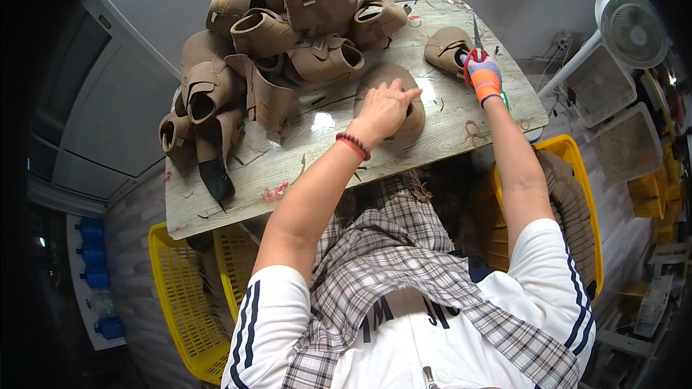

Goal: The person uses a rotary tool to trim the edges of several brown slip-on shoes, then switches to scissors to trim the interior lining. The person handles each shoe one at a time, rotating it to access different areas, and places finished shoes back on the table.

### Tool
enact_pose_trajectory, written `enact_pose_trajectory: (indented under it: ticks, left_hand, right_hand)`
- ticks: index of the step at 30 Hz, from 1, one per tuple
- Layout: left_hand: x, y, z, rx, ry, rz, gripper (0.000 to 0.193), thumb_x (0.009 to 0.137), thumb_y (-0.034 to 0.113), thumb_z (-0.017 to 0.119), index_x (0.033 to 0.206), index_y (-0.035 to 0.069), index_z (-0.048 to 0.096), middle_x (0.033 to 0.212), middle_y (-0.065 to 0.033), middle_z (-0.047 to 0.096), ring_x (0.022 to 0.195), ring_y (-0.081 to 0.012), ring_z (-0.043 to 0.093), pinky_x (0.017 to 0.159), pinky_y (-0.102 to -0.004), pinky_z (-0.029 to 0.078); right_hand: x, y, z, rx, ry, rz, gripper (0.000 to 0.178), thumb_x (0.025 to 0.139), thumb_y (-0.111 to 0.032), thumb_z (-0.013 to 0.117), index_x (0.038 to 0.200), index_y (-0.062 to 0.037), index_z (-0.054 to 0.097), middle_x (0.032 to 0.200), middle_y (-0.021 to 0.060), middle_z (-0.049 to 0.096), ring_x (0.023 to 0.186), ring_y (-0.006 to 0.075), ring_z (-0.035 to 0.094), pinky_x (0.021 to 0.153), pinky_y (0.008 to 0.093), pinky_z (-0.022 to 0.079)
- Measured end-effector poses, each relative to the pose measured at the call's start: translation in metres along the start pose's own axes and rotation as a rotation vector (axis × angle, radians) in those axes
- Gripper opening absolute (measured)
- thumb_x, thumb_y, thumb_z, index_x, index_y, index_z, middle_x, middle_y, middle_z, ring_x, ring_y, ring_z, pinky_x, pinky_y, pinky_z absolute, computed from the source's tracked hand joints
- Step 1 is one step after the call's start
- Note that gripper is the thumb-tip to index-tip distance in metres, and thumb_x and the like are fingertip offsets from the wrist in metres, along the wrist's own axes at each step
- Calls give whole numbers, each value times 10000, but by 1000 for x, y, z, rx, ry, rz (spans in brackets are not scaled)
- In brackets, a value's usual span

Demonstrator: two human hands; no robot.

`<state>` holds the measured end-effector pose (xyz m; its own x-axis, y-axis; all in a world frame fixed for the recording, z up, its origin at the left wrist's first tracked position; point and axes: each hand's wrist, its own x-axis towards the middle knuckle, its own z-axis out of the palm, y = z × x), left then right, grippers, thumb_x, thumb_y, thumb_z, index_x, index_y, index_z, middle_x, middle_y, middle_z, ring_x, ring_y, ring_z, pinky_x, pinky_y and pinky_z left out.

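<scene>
Brown shoe uppers lie on the wood-grain table. My left hand point(389, 109) is bare, with a red beaded bracelet, and grips one upper point(373, 79) near the table's front edge; part of its fingers is hidden by the hand. In an orange and lilac glove, my right hand point(485, 78) holds red-handled scissors point(476, 37), their blades pointing away from me. Right beside that hand, at the far right, lies another brown upper point(443, 46) with its opening toward the glove. Whether the glove touches it I cannot tell.
A large heap of brown uppers point(317, 3) covers the table's point(425, 133) left and back. Thread scraps and red bits point(274, 192) are strewn about. Yellow baskets point(164, 281) stand at both sides below the table. A white fan point(628, 25) stands at the right.
</scene>
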<state>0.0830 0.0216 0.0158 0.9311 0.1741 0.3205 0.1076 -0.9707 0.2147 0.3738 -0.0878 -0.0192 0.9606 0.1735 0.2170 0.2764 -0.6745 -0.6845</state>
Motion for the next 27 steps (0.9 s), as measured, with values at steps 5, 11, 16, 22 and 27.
enact_pose_trajectory:
  ticks: [5, 11, 16, 22, 27]
  left_hand:
    - [20, -14, 9, -40, 272, -77, 525, 848, 0, 446, 1321, 198, 556, 1296, -212, 540, 1139, -381, 551, 959, -461, 454]
    - [18, 10, -24, -280, 625, -45, 358, 855, 166, 636, 1193, 49, 628, 1201, -169, 594, 1122, -328, 559, 968, -396, 442]
    - [23, 105, -80, -733, 362, -32, 426, 821, 122, 652, 1227, 7, 594, 1206, -189, 622, 1093, -323, 591, 938, -368, 460]
    - [-64, 49, -83, -1818, 256, -115, 313, 853, -79, 455, 1086, -7, 651, 923, -17, 675, 817, -104, 635, 715, -244, 509]
    - [-242, -30, -59, -2076, 363, -648, 406, 1032, 251, 385, 1341, 8, 488, 1283, -147, 581, 1126, -247, 596, 972, -370, 491]
  right_hand:
    - [3, 8, -34, 47, 46, -106, 469, 817, -373, 652, 1178, -75, 631, 1036, 192, 696, 981, 366, 661, 831, 410, 518]
    - [-104, -39, -142, 14, 424, -531, 317, 827, -251, 708, 1104, -112, 640, 938, 110, 708, 884, 294, 684, 767, 361, 539]
    - [-176, -119, -209, -202, 249, -848, 361, 742, -176, 765, 1073, -101, 643, 950, 95, 695, 898, 274, 678, 754, 338, 545]
    - [-248, -179, -199, 230, -323, -1096, 360, 779, -144, 791, 1097, -48, 654, 910, 98, 701, 754, 172, 672, 705, 267, 530]
    - [-244, -135, -137, 539, -462, -777, 347, 823, -114, 744, 1112, 12, 600, 921, 157, 693, 774, 175, 658, 705, 282, 522]
